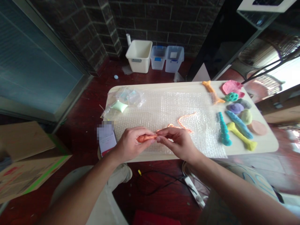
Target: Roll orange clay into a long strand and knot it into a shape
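Over the front middle of the table, my left hand (132, 142) is closed around a lump of orange modelling clay (146, 137), which narrows towards the right. The fingertips of my right hand (177, 142) pinch the clay's thin right end, and the two hands almost meet there. Just behind my right hand, a long thin orange clay strand (185, 127) lies in loose curves on the bubble wrap (154, 107). Part of the strand is hidden by my fingers.
Shaped clay pieces stand at the table's right: an orange bone (212, 92), a pink dish (232, 88), a yellow bone (242, 137) and a teal twisted stick (223, 129). A pale green packet (119, 106) and a phone (107, 139) lie left. Plastic bins (140, 57) stand behind.
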`<action>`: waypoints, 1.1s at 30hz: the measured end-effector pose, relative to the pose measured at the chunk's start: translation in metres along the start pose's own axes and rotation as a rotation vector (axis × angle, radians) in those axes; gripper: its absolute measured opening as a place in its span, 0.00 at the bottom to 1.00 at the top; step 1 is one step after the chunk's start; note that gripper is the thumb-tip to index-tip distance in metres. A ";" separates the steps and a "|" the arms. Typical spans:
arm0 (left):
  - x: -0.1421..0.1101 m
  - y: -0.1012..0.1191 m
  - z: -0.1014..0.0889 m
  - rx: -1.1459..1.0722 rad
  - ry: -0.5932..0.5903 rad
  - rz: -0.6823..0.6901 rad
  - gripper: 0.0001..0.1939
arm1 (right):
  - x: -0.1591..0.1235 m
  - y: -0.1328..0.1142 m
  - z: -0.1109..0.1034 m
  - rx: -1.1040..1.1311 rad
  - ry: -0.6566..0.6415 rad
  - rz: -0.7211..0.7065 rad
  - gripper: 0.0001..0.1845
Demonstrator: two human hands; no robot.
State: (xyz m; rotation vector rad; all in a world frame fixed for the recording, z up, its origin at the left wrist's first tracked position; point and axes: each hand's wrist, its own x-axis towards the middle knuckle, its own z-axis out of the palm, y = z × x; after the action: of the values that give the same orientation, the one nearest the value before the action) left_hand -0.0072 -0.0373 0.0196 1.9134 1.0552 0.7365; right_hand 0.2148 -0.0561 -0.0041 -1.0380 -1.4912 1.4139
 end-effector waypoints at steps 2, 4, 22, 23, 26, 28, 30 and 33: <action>-0.001 0.001 0.000 0.033 0.010 0.036 0.05 | 0.000 0.000 -0.001 -0.019 -0.005 -0.008 0.08; -0.002 0.001 0.000 0.027 -0.005 0.024 0.05 | 0.000 -0.001 -0.002 -0.066 0.000 -0.038 0.07; -0.006 -0.008 0.003 -0.134 -0.111 -0.097 0.10 | -0.001 0.005 -0.001 -0.081 -0.055 -0.037 0.10; -0.006 -0.009 0.003 -0.124 -0.116 -0.094 0.09 | -0.001 0.005 0.000 -0.084 -0.062 -0.032 0.11; -0.006 -0.009 0.002 -0.011 -0.064 -0.027 0.06 | 0.000 0.004 0.001 -0.077 -0.085 -0.015 0.14; -0.007 -0.009 0.002 0.044 -0.030 0.017 0.05 | 0.000 0.003 0.002 -0.091 -0.082 -0.031 0.13; -0.008 -0.009 0.004 0.037 -0.024 0.016 0.05 | -0.001 0.003 0.002 -0.122 -0.062 -0.063 0.11; -0.008 -0.011 0.005 -0.088 -0.067 -0.052 0.08 | -0.001 0.001 0.001 -0.180 -0.027 -0.115 0.09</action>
State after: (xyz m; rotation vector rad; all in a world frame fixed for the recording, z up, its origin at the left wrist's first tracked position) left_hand -0.0118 -0.0430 0.0072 1.8174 1.0109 0.6741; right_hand 0.2145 -0.0570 -0.0055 -1.0267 -1.6945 1.2355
